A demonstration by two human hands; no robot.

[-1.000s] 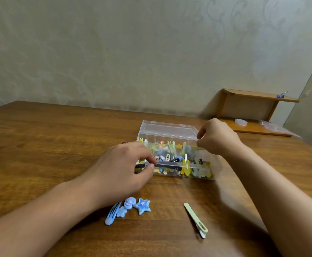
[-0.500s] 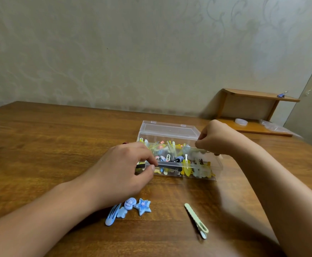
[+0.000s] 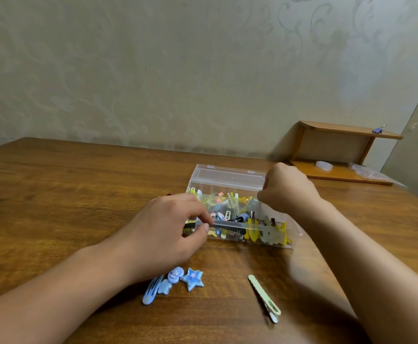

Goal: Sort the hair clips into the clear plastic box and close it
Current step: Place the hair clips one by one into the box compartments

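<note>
On the table (image 3: pixel 54 194), left hand (image 3: pixel 168 234) pinches a black clip at the box (image 3: pixel 228 177), right hand (image 3: pixel 285 189) fisted at its right end; judged next: release inside.

Bare forearms — no sleeves, no jewellery.

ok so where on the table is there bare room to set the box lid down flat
Bare wood lies left of the clear box and left hand, out to the table edge. Crowded in front: blue clips, green clip, both forearms.
</note>
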